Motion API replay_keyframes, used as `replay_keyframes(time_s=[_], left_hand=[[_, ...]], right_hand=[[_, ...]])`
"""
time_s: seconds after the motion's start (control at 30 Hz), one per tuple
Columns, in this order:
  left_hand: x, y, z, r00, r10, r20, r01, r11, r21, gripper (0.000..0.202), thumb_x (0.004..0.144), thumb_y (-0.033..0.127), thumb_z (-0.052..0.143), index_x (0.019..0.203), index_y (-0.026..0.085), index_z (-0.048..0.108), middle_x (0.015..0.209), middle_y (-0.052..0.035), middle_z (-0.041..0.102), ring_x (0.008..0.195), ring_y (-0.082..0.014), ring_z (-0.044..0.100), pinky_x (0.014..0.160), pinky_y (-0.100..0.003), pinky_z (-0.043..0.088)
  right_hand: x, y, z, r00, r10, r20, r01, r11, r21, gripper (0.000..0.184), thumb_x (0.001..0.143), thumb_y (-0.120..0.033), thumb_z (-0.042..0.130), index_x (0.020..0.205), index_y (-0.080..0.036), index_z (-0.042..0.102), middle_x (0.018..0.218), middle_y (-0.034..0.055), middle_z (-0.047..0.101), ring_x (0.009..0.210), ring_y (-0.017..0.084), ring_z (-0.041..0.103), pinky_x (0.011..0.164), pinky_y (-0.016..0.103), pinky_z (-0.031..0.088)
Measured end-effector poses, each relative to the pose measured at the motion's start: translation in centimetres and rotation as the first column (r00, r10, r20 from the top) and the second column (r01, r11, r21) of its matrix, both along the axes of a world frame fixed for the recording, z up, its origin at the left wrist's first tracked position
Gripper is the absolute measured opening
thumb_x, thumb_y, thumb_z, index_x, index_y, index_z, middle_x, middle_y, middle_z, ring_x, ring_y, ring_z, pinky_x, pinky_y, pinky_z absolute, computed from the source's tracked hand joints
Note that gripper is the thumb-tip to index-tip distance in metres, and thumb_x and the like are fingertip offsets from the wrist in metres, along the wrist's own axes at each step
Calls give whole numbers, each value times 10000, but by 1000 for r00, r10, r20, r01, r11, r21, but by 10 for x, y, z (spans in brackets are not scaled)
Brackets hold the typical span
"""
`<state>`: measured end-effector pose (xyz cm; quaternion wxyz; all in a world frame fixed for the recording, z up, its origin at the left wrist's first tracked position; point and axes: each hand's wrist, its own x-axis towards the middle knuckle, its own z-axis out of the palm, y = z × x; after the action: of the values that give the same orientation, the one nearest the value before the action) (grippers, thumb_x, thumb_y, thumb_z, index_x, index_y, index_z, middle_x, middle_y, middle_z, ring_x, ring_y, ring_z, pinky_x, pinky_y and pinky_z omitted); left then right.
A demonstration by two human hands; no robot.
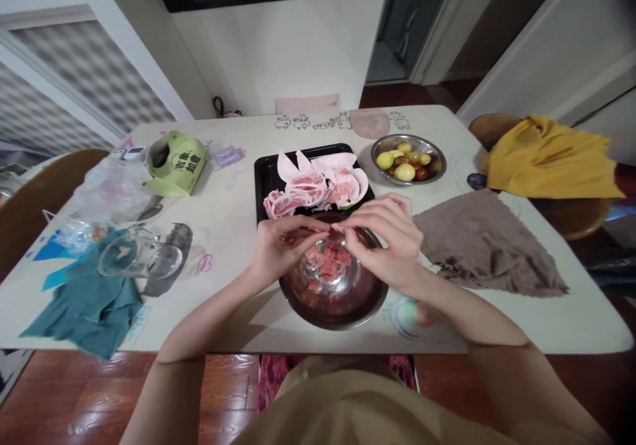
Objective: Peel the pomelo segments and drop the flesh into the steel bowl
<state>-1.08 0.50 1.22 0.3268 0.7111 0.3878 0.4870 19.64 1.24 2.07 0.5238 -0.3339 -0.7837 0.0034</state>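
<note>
While a teal cloth (89,312) lies way left, my left hand (281,245) is pinching a tiny pomelo bit (338,227) over the near metal bowl (342,311) of pulp (330,265), right hand (388,238) pinching it too, and there's a brown cloth (491,249) further right.

White table (226,203), doodles on the top, several items down.
Front centre: steel bowl (366,293). Just behind it: black tray (266,179). Back right: smaller metal bowl (438,165); brown cloth (489,246) nearer, spread and creased. Left: green box (185,167), clear plastic bag (112,183), glass jug (144,259), teal cloth (94,312) poking past the front edge.
</note>
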Motion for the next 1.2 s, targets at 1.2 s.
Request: replay_keyframes(time_s=[1.2], left_hand=[[4,-6,-4,1000,0,-12,1,999,38,142,838,266,817,932,162,799,899,-66,822,782,-160,791,731,-232,672]], right_hand=[[-4,-8,-1,996,82,-35,-87,982,-168,141,918,-128,653,860,-249,700,812,-21,751,792,174,693,891,422,460]])
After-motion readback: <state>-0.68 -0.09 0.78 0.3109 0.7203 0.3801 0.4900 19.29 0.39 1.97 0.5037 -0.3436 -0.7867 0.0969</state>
